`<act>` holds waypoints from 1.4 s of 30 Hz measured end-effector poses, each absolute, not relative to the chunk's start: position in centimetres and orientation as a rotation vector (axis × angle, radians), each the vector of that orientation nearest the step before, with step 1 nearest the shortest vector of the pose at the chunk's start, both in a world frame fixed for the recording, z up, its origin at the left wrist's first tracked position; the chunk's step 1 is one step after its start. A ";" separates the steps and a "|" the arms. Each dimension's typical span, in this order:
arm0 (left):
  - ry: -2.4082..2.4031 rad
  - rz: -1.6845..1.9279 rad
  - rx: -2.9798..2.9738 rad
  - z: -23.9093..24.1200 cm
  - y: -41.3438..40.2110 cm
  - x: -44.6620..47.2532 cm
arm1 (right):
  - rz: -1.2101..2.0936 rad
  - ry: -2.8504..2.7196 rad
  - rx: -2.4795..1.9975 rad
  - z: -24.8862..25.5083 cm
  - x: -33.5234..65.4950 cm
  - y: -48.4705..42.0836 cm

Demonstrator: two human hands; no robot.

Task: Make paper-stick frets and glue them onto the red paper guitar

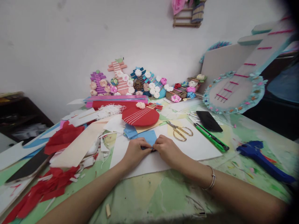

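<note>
Both my hands meet at the middle of the table over a blue sheet of paper (148,137) that lies on a white sheet (201,146). My left hand (135,151) pinches the near left edge of the blue paper with curled fingers. My right hand (167,150) pinches the same edge from the right, a bracelet on its wrist. The near edge of the blue paper is hidden under my fingertips.
Gold scissors (181,131), a green utility knife (212,137), a black phone (208,120) and a blue glue gun (263,159) lie to the right. A red paper guitar (140,116) sits behind. Red paper scraps (53,183) clutter the left. Small decorated guitars (121,81) line the wall.
</note>
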State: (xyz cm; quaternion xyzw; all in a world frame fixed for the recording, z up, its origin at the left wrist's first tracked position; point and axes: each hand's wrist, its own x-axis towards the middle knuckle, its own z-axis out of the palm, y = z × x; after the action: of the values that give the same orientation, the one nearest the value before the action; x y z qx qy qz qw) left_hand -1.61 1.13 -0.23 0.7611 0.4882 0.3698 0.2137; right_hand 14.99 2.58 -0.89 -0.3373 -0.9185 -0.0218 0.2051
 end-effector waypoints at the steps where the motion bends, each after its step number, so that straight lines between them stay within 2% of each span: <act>1: 1.354 1.021 2.096 -0.1 1.1 -1.6 | -0.066 -2.566 -0.944 -0.8 15.0 2.5; 14: 1.395 0.967 1.964 0.4 1.0 -1.5 | 0.037 -2.607 -1.108 0.3 14.5 1.6; 36: 1.417 0.992 2.007 0.0 0.9 -1.3 | -0.009 -2.472 -0.980 -1.2 14.7 2.3; 42: 1.460 1.023 2.022 -0.3 1.0 -1.8 | 0.240 -2.314 -1.022 -0.7 15.9 3.2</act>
State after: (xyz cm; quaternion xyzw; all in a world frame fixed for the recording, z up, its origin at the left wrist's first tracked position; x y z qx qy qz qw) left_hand -1.79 0.96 -0.26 0.7315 0.5282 0.3700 0.2213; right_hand 15.87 3.23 -0.70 -0.3843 -0.8699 0.0903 0.2956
